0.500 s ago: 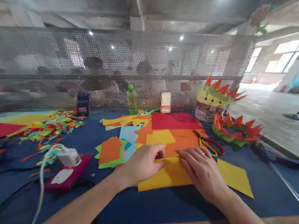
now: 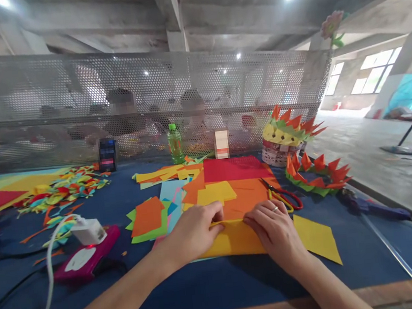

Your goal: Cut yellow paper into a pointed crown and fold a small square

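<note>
Two hands work a fold into a rectangular yellow paper sheet (image 2: 236, 240) at the lower centre of the frame.
The left hand (image 2: 196, 232) pinches the sheet's upper edge between thumb and fingers; the right hand (image 2: 276, 228) presses its fingers on that edge's right end, a strip of paper between them. The fold looks only part-made: a ridge runs along the top, while the area below seems flat. Just right, a loose flat yellow paper piece (image 2: 317, 238) appears unfolded. Above lie an orange paper sheet (image 2: 250, 199) and scissors with red and yellow handles (image 2: 284, 200); at right, a spiky orange-and-green paper ring (image 2: 337, 179) looks assembled.
</note>
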Demonstrator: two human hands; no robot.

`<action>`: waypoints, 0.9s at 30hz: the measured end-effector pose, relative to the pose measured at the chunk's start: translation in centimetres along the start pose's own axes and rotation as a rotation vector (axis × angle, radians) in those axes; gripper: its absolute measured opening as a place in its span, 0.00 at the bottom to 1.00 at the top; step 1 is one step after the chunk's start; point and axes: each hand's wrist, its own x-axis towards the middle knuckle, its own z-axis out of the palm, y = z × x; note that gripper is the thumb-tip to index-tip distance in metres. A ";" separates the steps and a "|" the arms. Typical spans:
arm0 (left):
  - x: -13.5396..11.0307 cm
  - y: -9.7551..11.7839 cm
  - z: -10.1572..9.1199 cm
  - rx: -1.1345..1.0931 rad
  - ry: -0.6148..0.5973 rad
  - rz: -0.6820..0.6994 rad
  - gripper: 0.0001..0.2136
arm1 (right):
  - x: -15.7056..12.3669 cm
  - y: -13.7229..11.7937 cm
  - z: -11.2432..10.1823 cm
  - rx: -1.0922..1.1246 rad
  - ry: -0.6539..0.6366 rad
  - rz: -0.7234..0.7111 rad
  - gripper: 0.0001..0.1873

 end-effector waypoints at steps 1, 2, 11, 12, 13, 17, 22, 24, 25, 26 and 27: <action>0.0 0.1 -0.1 0.011 -0.009 -0.006 0.03 | 0.0 0.0 0.0 -0.007 0.009 -0.008 0.08; 0.0 0.1 -0.3 0.026 -0.018 -0.010 0.03 | 0.0 0.0 0.0 -0.014 0.018 -0.015 0.08; 0.3 1.6 -0.3 0.086 -0.099 0.118 0.12 | -0.1 -0.6 -0.5 -0.088 0.058 -0.082 0.08; 0.4 1.9 -0.1 0.093 -0.097 0.130 0.12 | -0.1 -0.7 -0.6 -0.091 0.056 -0.087 0.07; 0.5 2.0 0.1 0.108 -0.094 0.135 0.13 | -0.1 -0.7 -0.6 -0.091 0.055 -0.088 0.07; 0.7 2.2 0.7 0.177 -0.073 0.123 0.15 | -0.3 -0.7 -0.5 -0.093 0.056 -0.082 0.08; 0.9 1.9 0.7 0.127 -0.072 0.126 0.14 | -0.4 -0.7 -0.4 -0.100 0.050 -0.070 0.08; 0.9 1.8 0.6 0.096 -0.084 0.133 0.14 | -0.4 -0.7 -0.4 -0.100 0.047 -0.070 0.08; 0.8 1.8 0.6 0.086 -0.087 0.133 0.15 | -0.4 -0.7 -0.4 -0.098 0.045 -0.071 0.08; 0.7 1.8 0.5 0.081 -0.089 0.132 0.15 | -0.5 -0.7 -0.5 -0.096 0.044 -0.072 0.08; 0.6 1.9 0.5 0.081 -0.090 0.130 0.15 | -0.5 -0.7 -0.5 -0.093 0.043 -0.072 0.08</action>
